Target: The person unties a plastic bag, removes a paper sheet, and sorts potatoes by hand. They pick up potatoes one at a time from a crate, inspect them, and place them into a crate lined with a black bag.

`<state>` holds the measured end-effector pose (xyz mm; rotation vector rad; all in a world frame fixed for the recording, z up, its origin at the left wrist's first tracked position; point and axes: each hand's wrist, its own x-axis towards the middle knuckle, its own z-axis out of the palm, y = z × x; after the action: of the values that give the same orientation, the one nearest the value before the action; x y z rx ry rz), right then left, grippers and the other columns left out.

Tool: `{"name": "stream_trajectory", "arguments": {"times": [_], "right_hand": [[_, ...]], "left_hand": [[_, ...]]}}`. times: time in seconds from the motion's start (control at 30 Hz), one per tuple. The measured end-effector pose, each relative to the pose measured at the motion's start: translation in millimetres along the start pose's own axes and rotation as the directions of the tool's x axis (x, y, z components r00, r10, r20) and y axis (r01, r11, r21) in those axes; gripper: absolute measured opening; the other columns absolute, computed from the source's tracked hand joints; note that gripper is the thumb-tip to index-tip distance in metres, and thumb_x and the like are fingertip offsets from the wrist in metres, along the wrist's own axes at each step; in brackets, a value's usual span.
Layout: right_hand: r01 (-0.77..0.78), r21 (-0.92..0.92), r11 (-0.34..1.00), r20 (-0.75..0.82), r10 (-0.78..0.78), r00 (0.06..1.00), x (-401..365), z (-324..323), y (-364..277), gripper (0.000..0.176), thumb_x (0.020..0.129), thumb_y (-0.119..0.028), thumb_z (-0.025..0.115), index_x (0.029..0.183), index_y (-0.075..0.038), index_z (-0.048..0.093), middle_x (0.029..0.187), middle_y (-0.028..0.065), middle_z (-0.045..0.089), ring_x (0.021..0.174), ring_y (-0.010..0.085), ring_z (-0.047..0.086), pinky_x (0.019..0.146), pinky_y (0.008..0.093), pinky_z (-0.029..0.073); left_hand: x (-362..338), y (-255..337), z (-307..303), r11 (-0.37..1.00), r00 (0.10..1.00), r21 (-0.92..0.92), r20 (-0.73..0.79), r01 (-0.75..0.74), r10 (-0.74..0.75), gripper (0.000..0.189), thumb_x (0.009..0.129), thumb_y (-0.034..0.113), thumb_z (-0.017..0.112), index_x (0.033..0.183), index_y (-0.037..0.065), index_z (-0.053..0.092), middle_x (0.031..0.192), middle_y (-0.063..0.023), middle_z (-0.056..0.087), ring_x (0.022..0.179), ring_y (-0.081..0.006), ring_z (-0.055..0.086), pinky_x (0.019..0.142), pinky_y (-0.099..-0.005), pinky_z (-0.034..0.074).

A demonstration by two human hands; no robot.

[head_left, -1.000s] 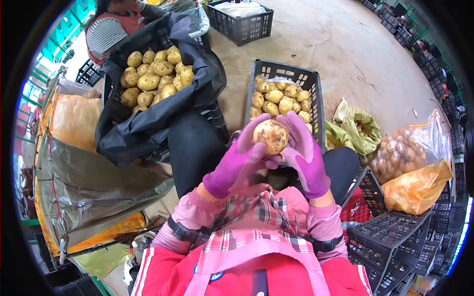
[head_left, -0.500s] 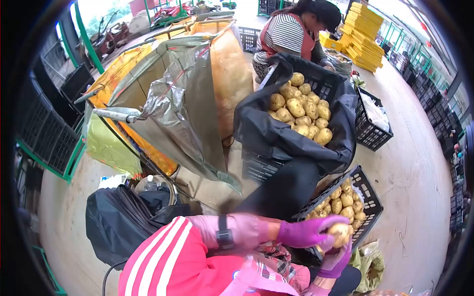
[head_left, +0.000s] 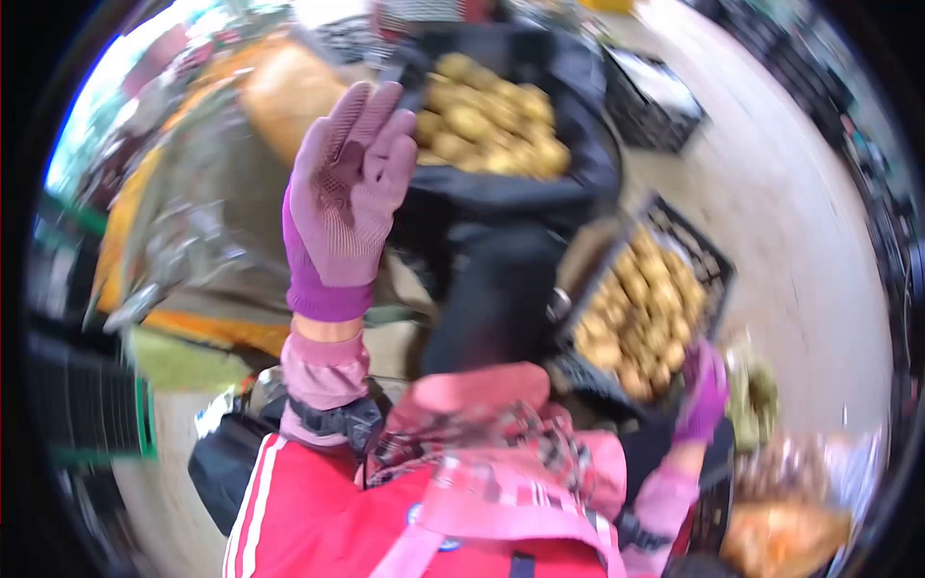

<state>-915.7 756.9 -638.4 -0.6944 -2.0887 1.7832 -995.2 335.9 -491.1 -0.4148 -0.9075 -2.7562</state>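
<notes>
My left hand [head_left: 352, 188], in a purple glove with a darkened palm, is raised in front of the large crate. Its fingers stretch upward and the palm holds nothing. Down at the right, my right hand [head_left: 703, 390], also gloved in purple, is beside the near corner of a black plastic crate [head_left: 718, 265]. Motion blur hides what its fingers do. That crate is filled with potatoes [head_left: 646, 308]. Farther off, more potatoes [head_left: 491, 120] lie in a bigger crate lined with black cloth [head_left: 511, 193].
Left of the big crate stands a sack [head_left: 207, 212] of grey and orange sheeting. Another black crate [head_left: 655, 101] with something white inside sits at the upper right. Lower right are a greenish bag [head_left: 756, 395] and an orange bag [head_left: 785, 535]. A person's striped clothing shows at the top edge.
The potato that both hands held is no longer in view in them. My left hand has swung up and left and opened; my right hand has moved away from it. The view has shifted.
</notes>
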Motion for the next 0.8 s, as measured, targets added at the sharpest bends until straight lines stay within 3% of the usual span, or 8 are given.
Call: {"name": "stream_trajectory", "arguments": {"times": [0.13,0.2,0.3,0.4,0.43,0.53,0.67,0.8], "right_hand": [[-0.036,0.033,0.999,-0.006,0.036,0.999,51,-16,22,0.036,0.096,-0.035,0.058,0.096,-0.001,0.07,0.084,0.0056,0.07,0.081,0.0131,0.065,0.076,0.0249,0.049],[0.061,-0.024,0.998,0.022,-0.06,0.998,75,-5,44,0.029,0.093,-0.03,0.062,0.099,-0.003,0.071,0.091,0.0054,0.072,0.083,0.0118,0.065,0.074,0.0252,0.049],[0.088,-0.507,0.857,0.127,-0.027,0.992,102,23,93,0.038,0.084,-0.034,0.068,0.106,-0.004,0.07,0.099,0.0122,0.071,0.092,0.0212,0.067,0.083,0.0323,0.051],[0.033,-0.547,0.837,0.334,0.182,0.925,116,76,137,0.055,0.08,-0.035,0.07,0.125,-0.006,0.06,0.119,0.0174,0.065,0.109,0.0276,0.063,0.093,0.0356,0.048],[0.182,-0.561,0.807,0.394,0.067,0.917,123,97,159,0.057,0.08,-0.033,0.069,0.129,-0.007,0.056,0.123,0.018,0.062,0.112,0.0309,0.061,0.096,0.0381,0.047],[0.13,-0.826,0.549,0.359,0.334,0.871,132,158,145,0.059,0.079,-0.028,0.067,0.134,-0.01,0.052,0.132,0.0188,0.056,0.114,0.034,0.059,0.098,0.0404,0.047],[0.056,-0.699,0.713,0.378,0.301,0.876,148,172,186,0.065,0.074,-0.027,0.075,0.132,-0.008,0.053,0.128,0.0185,0.058,0.109,0.0294,0.062,0.094,0.038,0.049],[-0.116,-0.027,0.993,0.523,0.113,0.845,131,106,133,0.067,0.073,-0.011,0.079,0.133,-0.004,0.052,0.12,0.0065,0.061,0.109,0.0152,0.056,0.094,0.0287,0.046]], "left_hand": [[-17,-114,40,0.763,0.867,0.511,0.068,0.395,-0.494,0.042,0.103,0.023,0.043,0.138,0.0,0.044,0.132,-0.0155,0.055,0.109,-0.0221,0.061,0.092,-0.0321,0.051],[-18,-165,34,0.713,0.746,0.408,0.104,0.571,-0.657,0.04,0.102,0.022,0.045,0.135,0.0,0.046,0.127,-0.0126,0.059,0.104,-0.0201,0.063,0.091,-0.0316,0.052],[-23,-215,22,0.663,0.701,0.51,0.152,0.549,-0.697,0.039,0.101,0.02,0.048,0.135,0.0,0.047,0.126,-0.012,0.059,0.103,-0.0182,0.063,0.091,-0.0312,0.052],[-17,-223,10,0.641,0.707,0.345,-0.105,0.686,-0.699,0.04,0.101,0.022,0.047,0.135,0.0,0.046,0.127,-0.0125,0.058,0.106,-0.0184,0.062,0.092,-0.0313,0.051],[-15,-221,8,0.67,0.707,0.251,-0.1,0.699,-0.701,0.042,0.102,0.023,0.047,0.137,0.0,0.044,0.129,-0.0134,0.057,0.108,-0.0191,0.061,0.094,-0.0319,0.05],[-16,-223,11,0.64,0.696,0.32,-0.095,0.698,-0.712,0.043,0.102,0.023,0.046,0.137,0.0,0.043,0.13,-0.0144,0.056,0.11,-0.0201,0.06,0.095,-0.0326,0.049],[-10,-226,13,0.671,0.729,0.31,-0.13,0.674,-0.672,0.043,0.102,0.022,0.046,0.138,-0.001,0.043,0.132,-0.0152,0.054,0.114,-0.0211,0.057,0.1,-0.0343,0.046],[-14,-228,7,0.675,0.758,0.387,-0.11,0.629,-0.643,0.045,0.101,0.021,0.047,0.139,-0.002,0.04,0.137,-0.0148,0.049,0.122,-0.0217,0.051,0.102,-0.0357,0.044]]}}
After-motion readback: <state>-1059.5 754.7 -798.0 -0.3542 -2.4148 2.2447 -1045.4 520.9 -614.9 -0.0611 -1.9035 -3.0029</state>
